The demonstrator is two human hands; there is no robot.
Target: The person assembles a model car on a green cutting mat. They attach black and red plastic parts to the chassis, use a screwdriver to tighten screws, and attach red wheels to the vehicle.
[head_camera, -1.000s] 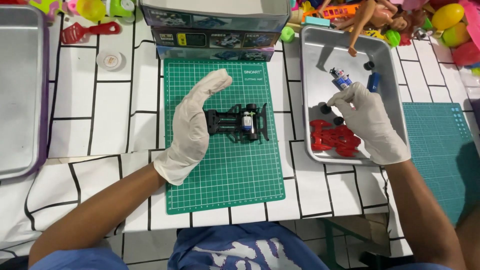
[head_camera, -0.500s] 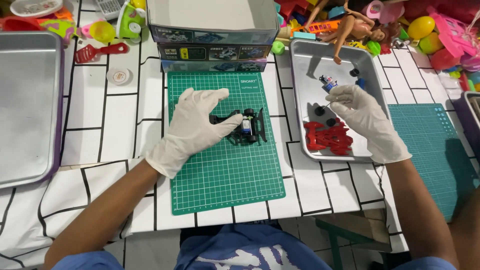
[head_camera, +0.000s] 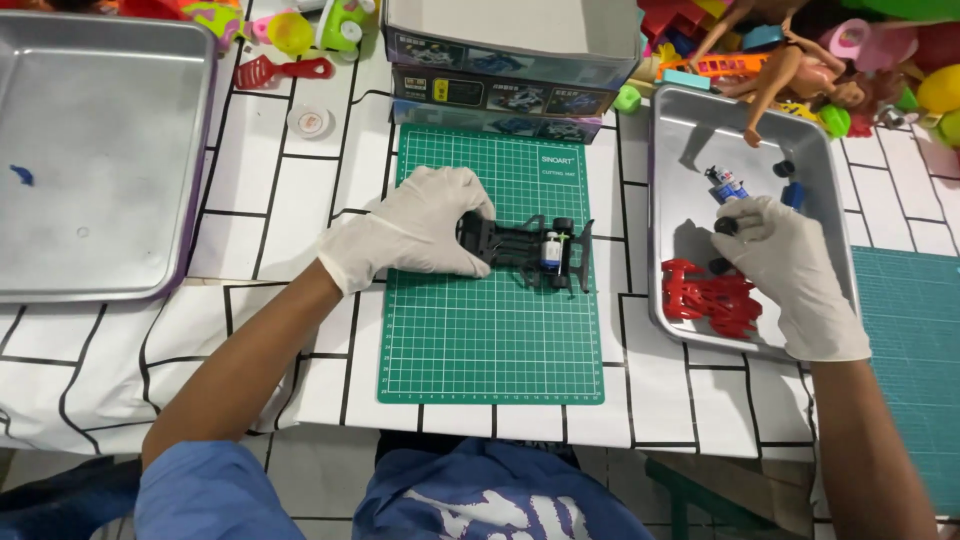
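Black plastic toy-car chassis (head_camera: 528, 250), light and brittle-looking, is being clamped at its nine-o'clock end by the gloved left hand (head_camera: 415, 235); the right hand (head_camera: 790, 265) is pinching a small black wheel (head_camera: 727, 226).

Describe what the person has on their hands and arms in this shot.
Both the left hand and the right hand wear thin, white disposable gloves that end at the wrist, slightly wrinkled. The forearms are bare below short blue sleeves, the left sleeve showing at the bottom edge. No watch, rings or markings show on the gloves.
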